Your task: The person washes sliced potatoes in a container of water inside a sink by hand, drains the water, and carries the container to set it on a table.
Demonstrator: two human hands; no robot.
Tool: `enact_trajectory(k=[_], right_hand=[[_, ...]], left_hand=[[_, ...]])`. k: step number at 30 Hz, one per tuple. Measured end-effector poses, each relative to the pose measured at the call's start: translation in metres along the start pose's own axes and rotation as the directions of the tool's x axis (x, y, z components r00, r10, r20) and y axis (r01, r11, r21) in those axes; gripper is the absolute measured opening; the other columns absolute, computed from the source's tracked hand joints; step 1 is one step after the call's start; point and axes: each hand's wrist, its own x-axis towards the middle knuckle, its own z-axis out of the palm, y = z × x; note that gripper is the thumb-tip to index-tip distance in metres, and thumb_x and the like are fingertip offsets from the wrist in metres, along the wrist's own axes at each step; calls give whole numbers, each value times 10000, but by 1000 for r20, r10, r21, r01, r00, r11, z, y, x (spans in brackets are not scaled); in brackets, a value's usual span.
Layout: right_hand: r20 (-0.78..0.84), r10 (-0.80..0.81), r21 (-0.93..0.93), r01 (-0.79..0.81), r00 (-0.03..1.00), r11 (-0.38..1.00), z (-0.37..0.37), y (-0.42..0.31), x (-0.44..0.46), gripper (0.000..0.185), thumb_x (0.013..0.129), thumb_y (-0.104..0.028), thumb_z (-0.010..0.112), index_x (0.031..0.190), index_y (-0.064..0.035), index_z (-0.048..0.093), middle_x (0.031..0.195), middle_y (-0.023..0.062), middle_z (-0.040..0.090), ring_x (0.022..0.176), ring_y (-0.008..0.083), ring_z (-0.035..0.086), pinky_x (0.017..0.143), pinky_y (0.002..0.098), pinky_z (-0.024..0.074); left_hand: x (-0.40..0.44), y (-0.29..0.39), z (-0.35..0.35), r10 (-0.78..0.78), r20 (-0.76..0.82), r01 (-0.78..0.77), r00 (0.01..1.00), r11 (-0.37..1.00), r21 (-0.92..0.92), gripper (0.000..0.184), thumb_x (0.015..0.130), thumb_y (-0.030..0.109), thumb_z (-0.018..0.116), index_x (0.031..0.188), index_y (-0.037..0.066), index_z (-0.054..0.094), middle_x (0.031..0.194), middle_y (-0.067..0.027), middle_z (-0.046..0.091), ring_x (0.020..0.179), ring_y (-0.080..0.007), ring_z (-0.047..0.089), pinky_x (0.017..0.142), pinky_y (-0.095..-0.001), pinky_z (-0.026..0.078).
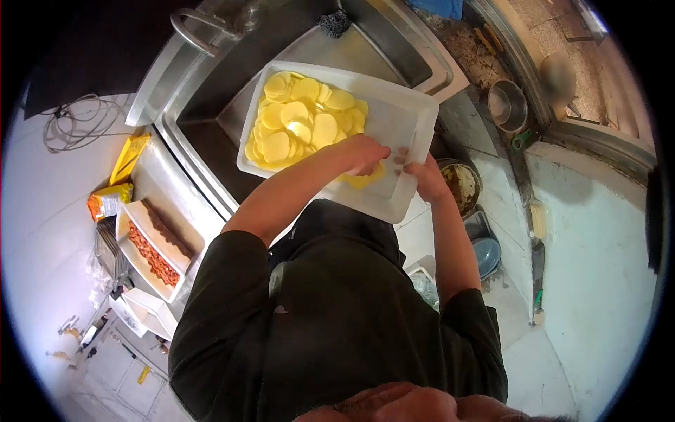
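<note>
A translucent white plastic tub (415, 119) is tilted over the sink, with many thin, round, yellow slices that look like potato (299, 119) heaped at its far left end. My right hand (427, 177) grips the tub's near right wall, its fingertips showing by the wall. Inside the tub, my left hand (362, 155) is curled closed at the right edge of the heap. What its fingers hold, if anything, is hidden. A few more slices (362, 177) lie just below this hand on the tub's floor.
The steel sink (218, 137) has a curved faucet (193, 35) and a dark scouring pad (335, 24). On the left stands a white tray (172, 292) of reddish chopped food beside a yellow-orange packet (110, 200). Pots (508, 105) and a bluish bowl (486, 255) sit at right.
</note>
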Motion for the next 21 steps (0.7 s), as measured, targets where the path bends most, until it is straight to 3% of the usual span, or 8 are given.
enact_trajectory(k=[6,9,13,18,21], right_hand=[[14,6,31,-6,1000,999,0,-2,1,660,685,-108,630,1289,51,417,1168,183,528,1041,276,554,882,393,488],[1,23,20,-23,1000,1000,1,-1,-2,644,688,-109,631,1279,51,431,1129,178,547,998,273,567,872,382,490],[0,24,32,-24,1000,999,1,-2,-1,628,694,-106,629,1277,41,447,1083,163,573,949,272,582,868,372,490],[2,12,25,-12,1000,1000,-1,1,1,667,704,-73,608,1331,21,400,1250,172,490,1106,295,534,882,409,487],[-7,26,23,-26,1000,999,0,0,0,671,706,-64,602,1337,22,390,1289,172,466,1140,302,518,885,422,487]], left_hand=[[-8,6,-28,-34,156,64,987,980,-187,360,789,184,643,1116,33,633,1031,-191,651,1004,-363,611,870,-441,485],[-9,4,-20,18,214,-3,977,997,-73,352,787,191,648,1104,38,646,1031,-190,657,1000,-362,617,853,-440,494],[-18,15,-15,47,225,-31,973,997,-74,334,782,179,646,1105,93,657,1007,-161,669,973,-352,634,830,-437,505],[-13,16,5,97,192,-129,977,978,165,194,781,147,614,961,112,676,947,-123,686,929,-333,661,775,-448,528],[-15,19,9,81,161,-111,984,975,190,199,784,146,620,973,121,677,965,-103,689,945,-331,662,781,-451,533]])
